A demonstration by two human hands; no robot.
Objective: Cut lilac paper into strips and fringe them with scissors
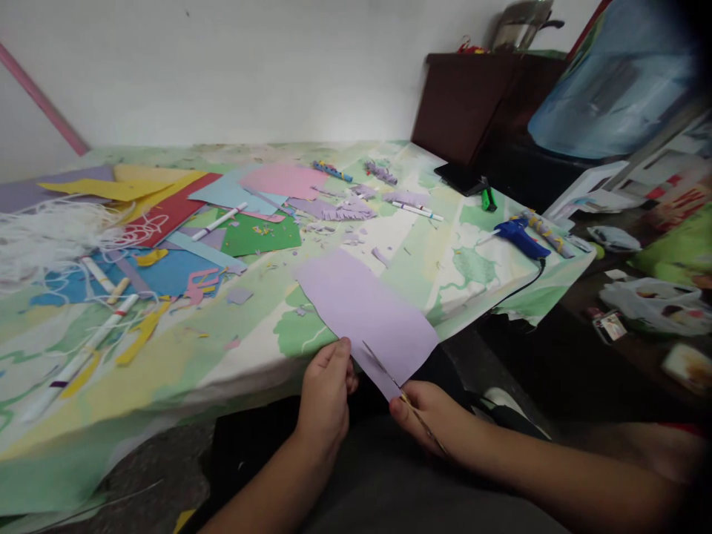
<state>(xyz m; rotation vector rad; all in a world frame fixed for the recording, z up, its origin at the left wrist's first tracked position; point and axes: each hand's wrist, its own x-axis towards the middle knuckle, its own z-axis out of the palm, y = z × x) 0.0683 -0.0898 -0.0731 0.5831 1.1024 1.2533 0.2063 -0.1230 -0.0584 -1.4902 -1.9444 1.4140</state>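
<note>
A sheet of light purple paper [367,297] reaches from the table's front edge toward my lap. My left hand [328,386] pinches its near left edge between thumb and fingers. In my right hand [437,415] is a pair of scissors [383,368], its blade pointing up and left across the near part of the sheet. The near edge forms a strip along the blade. My right fingers wrap the handles, which are partly hidden.
White string [61,233] and coloured sheets lie at the left, with markers [219,221] among them. Fringed purple paper [348,210] and scraps lie behind my sheet. A blue glue gun [520,239] with a cord rests at the right, near a green-and-black item [488,196]. A patterned cloth [222,363] covers the table.
</note>
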